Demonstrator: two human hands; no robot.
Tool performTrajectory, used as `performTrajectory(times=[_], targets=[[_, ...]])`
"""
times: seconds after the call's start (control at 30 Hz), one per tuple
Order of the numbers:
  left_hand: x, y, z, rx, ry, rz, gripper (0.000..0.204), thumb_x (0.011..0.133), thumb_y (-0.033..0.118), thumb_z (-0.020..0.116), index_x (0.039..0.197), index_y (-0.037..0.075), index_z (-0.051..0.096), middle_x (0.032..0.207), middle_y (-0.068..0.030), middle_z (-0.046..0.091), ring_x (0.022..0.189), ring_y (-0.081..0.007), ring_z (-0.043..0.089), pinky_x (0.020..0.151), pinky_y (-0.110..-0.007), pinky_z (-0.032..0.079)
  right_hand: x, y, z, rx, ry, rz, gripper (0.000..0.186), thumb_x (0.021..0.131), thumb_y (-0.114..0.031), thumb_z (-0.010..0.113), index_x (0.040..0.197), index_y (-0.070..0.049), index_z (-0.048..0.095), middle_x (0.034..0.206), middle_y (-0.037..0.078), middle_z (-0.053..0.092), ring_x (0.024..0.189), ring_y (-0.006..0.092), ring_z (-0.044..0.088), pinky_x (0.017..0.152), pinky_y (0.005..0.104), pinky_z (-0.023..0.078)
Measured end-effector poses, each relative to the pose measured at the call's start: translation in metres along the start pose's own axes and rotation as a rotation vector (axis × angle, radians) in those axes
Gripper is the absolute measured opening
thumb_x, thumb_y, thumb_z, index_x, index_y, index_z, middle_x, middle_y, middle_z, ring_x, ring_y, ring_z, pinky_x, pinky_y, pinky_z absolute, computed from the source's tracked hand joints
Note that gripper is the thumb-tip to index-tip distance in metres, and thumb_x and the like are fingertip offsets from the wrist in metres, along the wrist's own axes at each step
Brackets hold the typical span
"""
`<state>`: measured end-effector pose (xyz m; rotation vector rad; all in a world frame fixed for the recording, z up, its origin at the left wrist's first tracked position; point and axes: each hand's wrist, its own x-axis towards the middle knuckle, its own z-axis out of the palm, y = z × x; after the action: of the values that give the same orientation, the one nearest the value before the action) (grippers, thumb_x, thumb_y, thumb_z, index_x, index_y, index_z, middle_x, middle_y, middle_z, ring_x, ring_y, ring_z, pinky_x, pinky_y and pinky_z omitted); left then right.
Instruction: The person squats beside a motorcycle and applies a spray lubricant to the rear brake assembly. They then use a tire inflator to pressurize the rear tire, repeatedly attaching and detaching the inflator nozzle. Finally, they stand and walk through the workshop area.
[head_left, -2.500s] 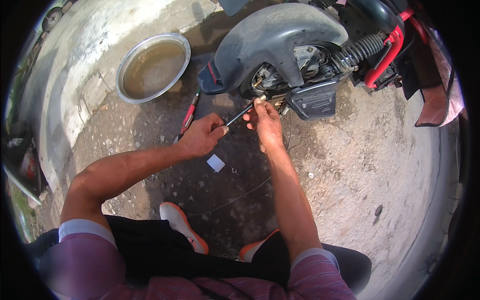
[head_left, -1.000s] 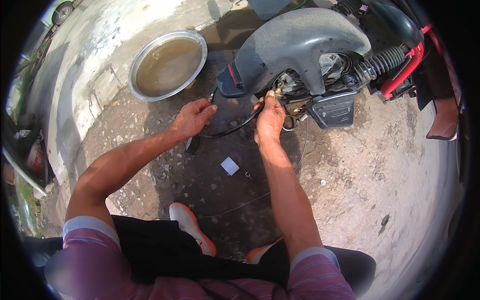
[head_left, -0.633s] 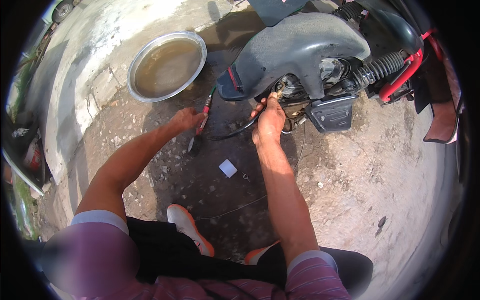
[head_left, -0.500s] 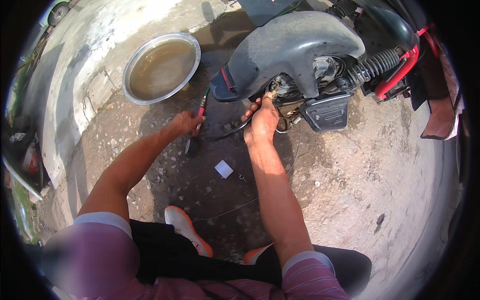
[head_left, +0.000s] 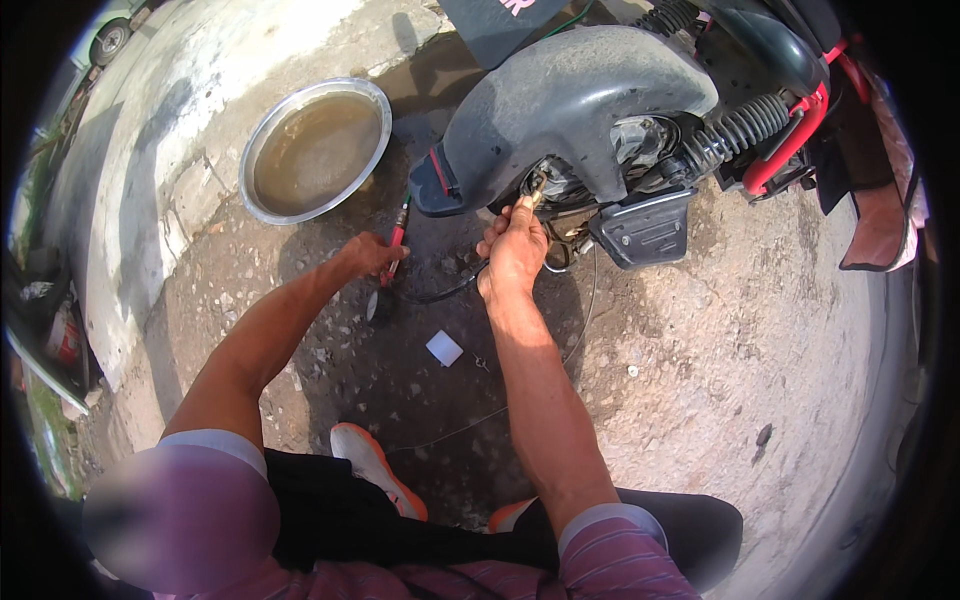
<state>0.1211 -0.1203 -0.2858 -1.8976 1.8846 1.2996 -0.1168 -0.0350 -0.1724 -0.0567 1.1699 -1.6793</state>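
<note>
My left hand (head_left: 368, 255) is closed round a tyre inflator with a red handle (head_left: 398, 236). A green air line meets its far end, and a round, dial-like part (head_left: 373, 305) shows at its near end. From there a black hose (head_left: 440, 296) curves across to my right hand (head_left: 515, 252). That hand is closed on a brass air chuck (head_left: 541, 188), held up against the wheel (head_left: 556, 176) of a scooter lying on its side. Whether the chuck sits on the valve cannot be told. The dark fender (head_left: 580, 105) covers much of the wheel.
A metal basin (head_left: 376, 165) of murky water stands at the far left. A small white box (head_left: 444, 348) and a key-like metal piece (head_left: 481, 362) lie on the rough ground before me. The scooter's shock absorber (head_left: 745, 130) and black footrest (head_left: 645, 232) are at the right.
My view has shifted slightly, so the scooter and basin appear a little lower and to the left. Both hands keep their grips; the right tilts a little at the wheel.
</note>
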Motion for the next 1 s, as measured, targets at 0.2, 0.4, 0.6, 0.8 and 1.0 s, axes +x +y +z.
performTrajectory(times=[0.2,0.4,0.6,0.8,1.0], targets=[[0.007,-0.001,0.003,0.058,0.006,0.005,0.066,0.08,0.067,0.07,0.085,0.002,0.076,0.073,-0.0149,0.07,0.07,-0.0255,0.07,0.067,-0.04,0.054,0.003,-0.002,-0.002,-0.021,-0.017,-0.069,0.033,0.106,-0.038,0.054,0.086,-0.011,0.055,0.066,-0.004,0.044,0.048,0.0065,0.034,0.042,0.0237,0.027],[0.005,0.009,0.008,0.026,0.013,-0.028,0.067,0.078,0.066,0.071,0.09,0.001,0.076,0.085,-0.0202,0.073,0.085,-0.0301,0.073,0.076,-0.042,0.055,0.003,-0.023,0.007,0.011,-0.046,-0.071,0.035,0.106,-0.04,0.054,0.085,-0.011,0.055,0.066,-0.005,0.043,0.048,0.0061,0.032,0.043,0.024,0.027],[0.024,-0.004,0.018,0.025,0.079,-0.07,0.061,0.079,0.061,0.073,0.092,0.002,0.075,0.089,-0.0169,0.074,0.086,-0.0271,0.072,0.076,-0.04,0.056,0.002,-0.025,0.01,0.063,-0.046,-0.05,0.035,0.105,-0.037,0.055,0.083,-0.009,0.054,0.063,-0.004,0.042,0.043,0.006,0.032,0.039,0.0246,0.026],[0.028,0.006,0.019,0.048,0.029,-0.103,0.054,0.082,0.057,0.071,0.089,0.003,0.075,0.081,-0.0101,0.074,0.075,-0.0223,0.072,0.068,-0.037,0.057,0.003,-0.027,0.006,0.062,-0.044,-0.054,0.036,0.105,-0.037,0.055,0.082,-0.01,0.054,0.062,-0.004,0.042,0.043,0.0061,0.032,0.039,0.0246,0.027],[0.04,-0.007,0.026,0.168,0.027,-0.025,0.056,0.078,0.059,0.073,0.088,0.004,0.076,0.08,-0.0108,0.074,0.074,-0.023,0.072,0.069,-0.036,0.057,0.001,-0.029,0.007,0.111,-0.047,-0.022,0.028,0.104,-0.031,0.059,0.09,-0.007,0.055,0.068,-0.002,0.048,0.046,0.0068,0.038,0.039,0.025,0.031]])
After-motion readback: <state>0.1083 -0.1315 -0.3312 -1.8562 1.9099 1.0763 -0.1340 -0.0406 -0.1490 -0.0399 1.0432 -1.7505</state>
